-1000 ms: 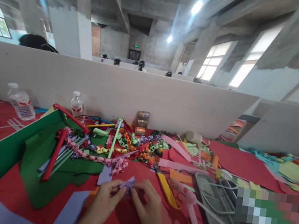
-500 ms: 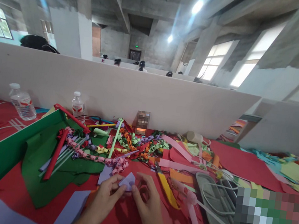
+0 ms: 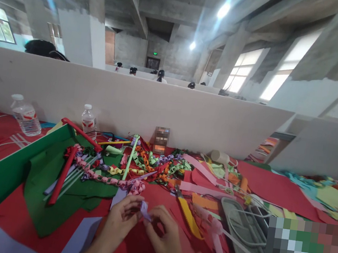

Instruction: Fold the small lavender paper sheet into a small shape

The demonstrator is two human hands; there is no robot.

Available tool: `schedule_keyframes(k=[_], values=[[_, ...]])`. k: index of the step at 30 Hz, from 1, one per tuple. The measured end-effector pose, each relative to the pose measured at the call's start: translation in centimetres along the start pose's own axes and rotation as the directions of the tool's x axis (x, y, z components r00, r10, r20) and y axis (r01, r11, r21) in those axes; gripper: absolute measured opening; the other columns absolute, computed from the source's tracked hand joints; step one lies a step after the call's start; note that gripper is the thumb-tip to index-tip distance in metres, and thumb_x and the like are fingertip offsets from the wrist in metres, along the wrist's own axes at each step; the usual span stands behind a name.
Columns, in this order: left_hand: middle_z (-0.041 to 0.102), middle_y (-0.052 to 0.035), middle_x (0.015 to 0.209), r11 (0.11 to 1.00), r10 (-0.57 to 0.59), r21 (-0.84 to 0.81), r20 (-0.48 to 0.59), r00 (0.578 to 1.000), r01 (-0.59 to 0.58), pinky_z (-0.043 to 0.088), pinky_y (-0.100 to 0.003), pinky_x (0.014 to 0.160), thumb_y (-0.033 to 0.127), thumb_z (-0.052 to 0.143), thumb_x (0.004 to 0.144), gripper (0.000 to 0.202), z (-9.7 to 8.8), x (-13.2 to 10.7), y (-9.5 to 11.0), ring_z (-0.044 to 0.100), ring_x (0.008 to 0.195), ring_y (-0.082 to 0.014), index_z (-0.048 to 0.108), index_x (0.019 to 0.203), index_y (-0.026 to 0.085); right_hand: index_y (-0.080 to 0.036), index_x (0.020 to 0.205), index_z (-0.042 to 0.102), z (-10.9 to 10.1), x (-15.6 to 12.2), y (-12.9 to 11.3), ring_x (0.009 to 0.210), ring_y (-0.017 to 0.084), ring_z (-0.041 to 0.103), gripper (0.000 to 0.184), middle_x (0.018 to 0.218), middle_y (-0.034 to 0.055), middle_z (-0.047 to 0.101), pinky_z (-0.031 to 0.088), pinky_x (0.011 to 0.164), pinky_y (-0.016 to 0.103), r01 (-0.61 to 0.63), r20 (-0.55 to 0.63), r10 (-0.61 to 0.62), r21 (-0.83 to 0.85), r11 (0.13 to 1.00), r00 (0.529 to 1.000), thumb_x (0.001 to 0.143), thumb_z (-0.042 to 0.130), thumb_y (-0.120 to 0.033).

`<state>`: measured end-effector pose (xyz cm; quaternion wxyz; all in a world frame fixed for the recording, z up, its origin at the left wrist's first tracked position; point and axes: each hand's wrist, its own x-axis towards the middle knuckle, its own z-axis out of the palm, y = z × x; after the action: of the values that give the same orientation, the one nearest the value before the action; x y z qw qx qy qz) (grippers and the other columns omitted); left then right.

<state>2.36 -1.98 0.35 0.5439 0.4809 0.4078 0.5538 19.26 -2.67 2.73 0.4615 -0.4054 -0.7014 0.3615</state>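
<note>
A small piece of folded purple paper point(image 3: 144, 211) is pinched between my two hands, above the red table covering point(image 3: 128, 245). My left hand point(image 3: 122, 220) is closed on its left side, thumb and fingers together. On the other side my right hand point(image 3: 163, 227) grips the lower right edge with thumb and fingertips. Just beyond the hands lies a pink paper chain point(image 3: 136, 187). A yellow utility knife point(image 3: 190, 216) lies right of my right hand, and a pink hot glue gun point(image 3: 214, 232) is farther right.
Colourful paper chains point(image 3: 148, 161) spread across the middle. Green paper point(image 3: 45, 189) and a red paper stick point(image 3: 62, 177) are at left, beside a green board point(image 3: 11, 164). Two water bottles point(image 3: 27, 116) stand by the white partition point(image 3: 122, 99). A grey tray point(image 3: 234, 243) sits right.
The purple paper has gone from a flat, pointed shape to a narrower, folded or turned one. My fingers have shifted around it; both hands stay in about the same place.
</note>
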Motion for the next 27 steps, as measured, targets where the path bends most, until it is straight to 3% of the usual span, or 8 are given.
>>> schedule_keyframes(k=[4, 9, 14, 21, 27], values=[[0.075, -0.0127, 0.112, 1.000, -0.003, -0.010, 0.055, 0.998, 0.004, 0.054, -0.037, 0.096, 0.034, 0.077, 0.080, 0.033, 0.1, -0.3, 0.5, 0.069, 0.109, -0.0276, 0.073, 0.110, 0.020, -0.020, 0.096, 0.063, 0.3, -0.1, 0.5, 0.079, 0.019, 0.061, 0.008, 0.087, 0.0035, 0.065, 0.048, 0.072, 0.026, -0.069, -0.005, 0.070, 0.070, 0.995, 0.998, 0.090, 0.062, -0.026], [0.076, -0.0117, 0.112, 1.000, -0.013, -0.011, 0.050, 0.999, 0.014, 0.055, -0.036, 0.095, 0.028, 0.076, 0.080, 0.029, 0.2, -0.4, 0.6, 0.070, 0.109, -0.0269, 0.074, 0.108, 0.020, -0.021, 0.124, 0.061, 0.3, -0.2, 0.9, 0.085, 0.020, 0.065, 0.038, 0.094, 0.0041, 0.068, 0.051, 0.078, 0.029, -0.094, -0.015, 0.096, 0.081, 0.992, 0.995, 0.086, 0.063, -0.020], [0.077, -0.0116, 0.108, 0.999, 0.000, -0.037, 0.013, 1.000, 0.001, 0.056, -0.034, 0.090, 0.026, 0.078, 0.076, 0.030, 0.3, -0.1, 0.3, 0.071, 0.104, -0.0263, 0.073, 0.105, 0.019, -0.023, 0.119, 0.066, 0.2, -0.2, 0.6, 0.099, 0.023, 0.067, 0.035, 0.111, 0.0074, 0.071, 0.051, 0.087, 0.031, -0.066, -0.017, 0.068, 0.077, 0.995, 0.998, 0.086, 0.062, -0.016], [0.074, -0.0092, 0.107, 0.991, 0.023, 0.135, 0.010, 1.000, -0.024, 0.055, -0.031, 0.086, 0.024, 0.072, 0.080, 0.029, -0.1, -0.1, 0.8, 0.069, 0.098, -0.0234, 0.074, 0.109, 0.019, -0.021, 0.096, 0.063, 0.0, 0.0, 0.5, 0.080, 0.018, 0.061, 0.009, 0.091, 0.0029, 0.061, 0.050, 0.072, 0.027, -0.050, -0.080, 0.056, 0.077, 0.996, 0.995, 0.087, 0.065, -0.022], [0.070, -0.0080, 0.102, 0.992, 0.083, 0.089, 0.026, 0.996, -0.085, 0.053, -0.028, 0.083, 0.023, 0.074, 0.077, 0.010, 0.0, -0.1, 1.6, 0.066, 0.101, -0.0239, 0.068, 0.084, 0.019, -0.020, 0.088, 0.060, -0.2, 0.2, 0.1, 0.084, 0.020, 0.060, 0.012, 0.089, 0.0033, 0.061, 0.049, 0.076, 0.028, -0.093, -0.029, 0.100, 0.177, 0.980, 0.995, 0.090, 0.065, -0.030]])
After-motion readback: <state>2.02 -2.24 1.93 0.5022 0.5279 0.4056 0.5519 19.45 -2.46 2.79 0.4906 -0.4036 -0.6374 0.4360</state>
